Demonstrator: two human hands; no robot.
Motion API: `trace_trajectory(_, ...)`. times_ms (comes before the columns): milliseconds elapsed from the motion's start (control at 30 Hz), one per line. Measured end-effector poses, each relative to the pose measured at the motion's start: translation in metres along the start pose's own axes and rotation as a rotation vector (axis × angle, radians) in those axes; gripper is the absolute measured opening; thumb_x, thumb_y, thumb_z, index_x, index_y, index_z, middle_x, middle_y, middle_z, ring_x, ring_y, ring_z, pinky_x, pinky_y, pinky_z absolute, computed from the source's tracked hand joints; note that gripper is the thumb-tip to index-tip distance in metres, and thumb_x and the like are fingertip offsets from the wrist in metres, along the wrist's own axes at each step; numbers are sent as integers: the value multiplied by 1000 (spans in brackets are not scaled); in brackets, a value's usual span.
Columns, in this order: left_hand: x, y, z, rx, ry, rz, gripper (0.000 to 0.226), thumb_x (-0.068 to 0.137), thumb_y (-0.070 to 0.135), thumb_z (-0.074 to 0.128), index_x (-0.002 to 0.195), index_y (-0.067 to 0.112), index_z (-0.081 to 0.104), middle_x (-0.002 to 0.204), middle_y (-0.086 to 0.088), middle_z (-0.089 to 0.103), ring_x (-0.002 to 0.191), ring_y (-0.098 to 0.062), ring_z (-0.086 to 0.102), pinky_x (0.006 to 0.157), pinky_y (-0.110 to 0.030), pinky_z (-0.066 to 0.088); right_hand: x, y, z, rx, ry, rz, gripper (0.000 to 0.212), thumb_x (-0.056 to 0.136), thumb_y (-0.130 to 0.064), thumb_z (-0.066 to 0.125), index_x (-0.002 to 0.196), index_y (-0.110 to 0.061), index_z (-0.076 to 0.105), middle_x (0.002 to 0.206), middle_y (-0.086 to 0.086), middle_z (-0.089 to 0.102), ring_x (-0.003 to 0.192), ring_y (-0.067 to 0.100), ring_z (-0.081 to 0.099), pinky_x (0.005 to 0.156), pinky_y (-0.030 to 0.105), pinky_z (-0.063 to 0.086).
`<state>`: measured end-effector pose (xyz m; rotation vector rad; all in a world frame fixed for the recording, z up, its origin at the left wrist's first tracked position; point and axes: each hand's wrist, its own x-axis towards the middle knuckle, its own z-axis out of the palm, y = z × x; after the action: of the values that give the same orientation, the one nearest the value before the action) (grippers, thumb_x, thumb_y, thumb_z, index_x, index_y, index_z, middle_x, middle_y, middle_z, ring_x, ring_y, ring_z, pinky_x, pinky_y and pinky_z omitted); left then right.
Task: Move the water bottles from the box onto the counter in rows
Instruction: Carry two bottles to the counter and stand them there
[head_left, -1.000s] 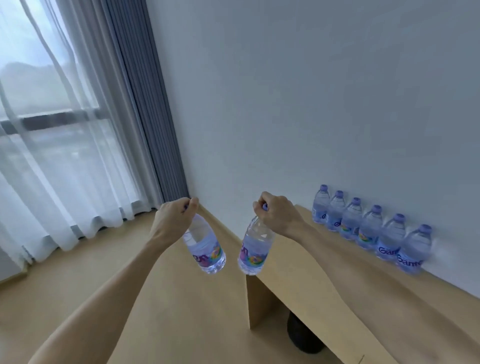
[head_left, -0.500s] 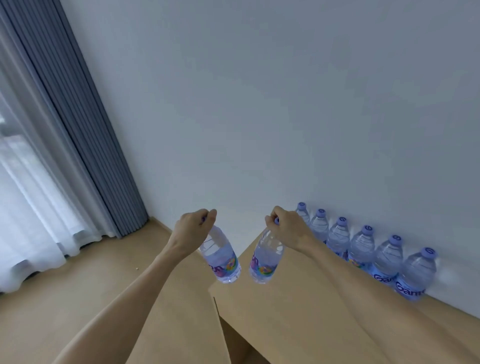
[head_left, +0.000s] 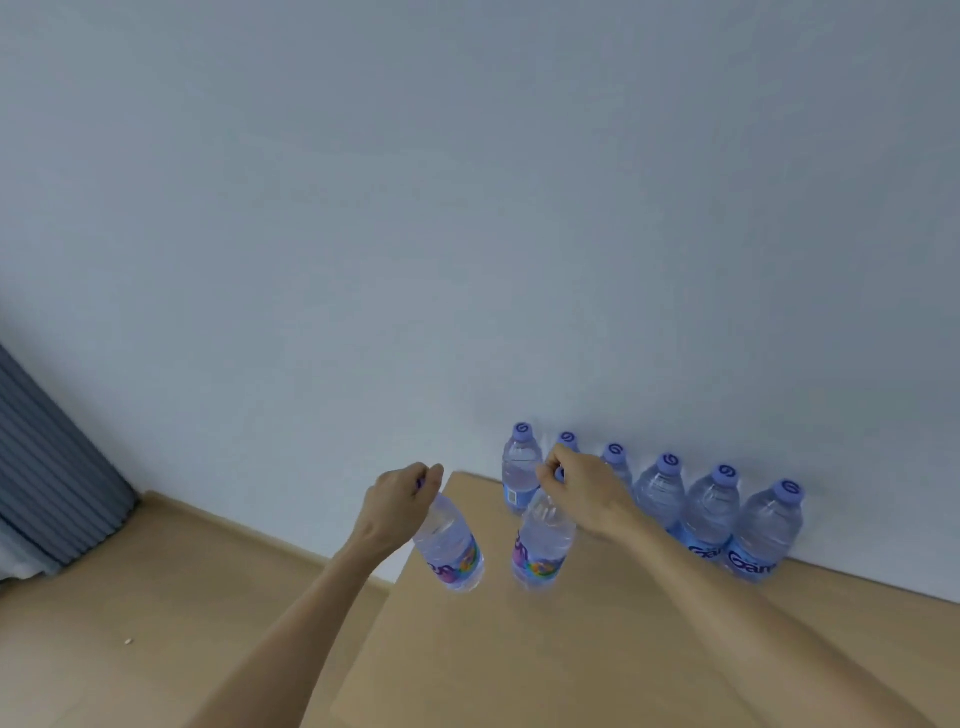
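My left hand (head_left: 396, 501) grips a clear water bottle (head_left: 453, 545) by its purple cap; the bottle hangs tilted above the left end of the wooden counter (head_left: 519, 654). My right hand (head_left: 582, 486) holds a second bottle (head_left: 543, 545) by the cap, nearly upright over the counter, just in front of the row. Several purple-capped bottles (head_left: 711, 506) stand in a row against the wall, the leftmost bottle (head_left: 519, 467) at the counter's corner. The box is out of view.
A white wall (head_left: 467, 208) backs the counter. To the left lies wooden floor (head_left: 156, 597), with a grey curtain (head_left: 47, 467) at the far left. The counter's left edge drops off just below the left bottle.
The view has swung right and both hands have carried their bottles from beside the counter's end to over its top, close to the row. The window is out of sight.
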<state>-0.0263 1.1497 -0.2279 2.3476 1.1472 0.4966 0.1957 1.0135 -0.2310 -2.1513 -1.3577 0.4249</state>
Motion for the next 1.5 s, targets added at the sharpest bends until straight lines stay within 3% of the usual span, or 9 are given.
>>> trace_trajectory(133,41,-3,26,9,-109,128,47,99,36,43,60,16,26,51,4,27,49,-14,26,48,-27,23,12,13,2,-57,21,25,22,97,-28,48,79,-18,44,59,-6,50,56,11,47,58,34,40)
trace_trajectory(367,95,-5,63,-5,-294,289,44,97,42,44,61,17,36,53,4,38,51,-12,32,52,-25,29,23,21,13,-151,59,115,25,94,-36,54,77,-21,44,54,-7,44,50,6,42,52,26,34)
trace_trajectory(500,109,-3,79,-8,-370,276,46,93,53,44,72,12,51,60,4,51,56,-13,44,57,-32,42,20,24,21,-202,34,172,25,92,-44,58,84,-22,48,66,-6,53,61,9,48,55,27,38)
trace_trajectory(700,106,6,84,-24,-414,312,34,84,58,51,69,27,47,69,6,55,63,-13,51,66,-39,51,25,23,23,-113,-60,217,35,82,-54,65,91,-24,50,85,-7,55,71,10,52,62,29,45)
trace_trajectory(800,103,-1,83,-58,-422,350,18,86,48,61,88,31,54,86,9,61,78,-12,59,73,-38,53,20,31,23,-83,-102,214,32,81,-51,64,96,-30,46,94,-9,53,83,13,54,72,33,49)
trace_trajectory(967,100,-8,78,-126,-455,369,22,87,33,64,104,24,55,95,8,62,84,-15,59,79,-39,52,10,36,36,-10,-4,194,29,85,-51,62,100,-35,42,102,-8,50,84,9,50,68,24,39)
trace_trajectory(1267,106,2,79,-155,-529,385,18,89,31,60,105,37,54,96,13,57,86,-13,56,81,-45,50,24,32,35,-25,5,113,20,91,-31,62,104,-28,48,95,-15,43,86,12,49,74,30,42)
trace_trajectory(1367,105,3,82,-155,-501,402,17,88,31,60,103,36,54,93,13,56,81,-11,55,78,-46,50,27,35,35,-35,-1,110,21,91,-29,62,107,-28,48,100,-11,46,88,13,50,77,32,45)
trace_trajectory(1500,102,-2,84,-155,-465,426,18,88,32,60,103,38,54,90,13,55,77,-9,54,75,-42,51,22,38,38,1,11,122,23,90,-33,64,106,-31,47,93,-20,42,80,5,47,72,25,41)
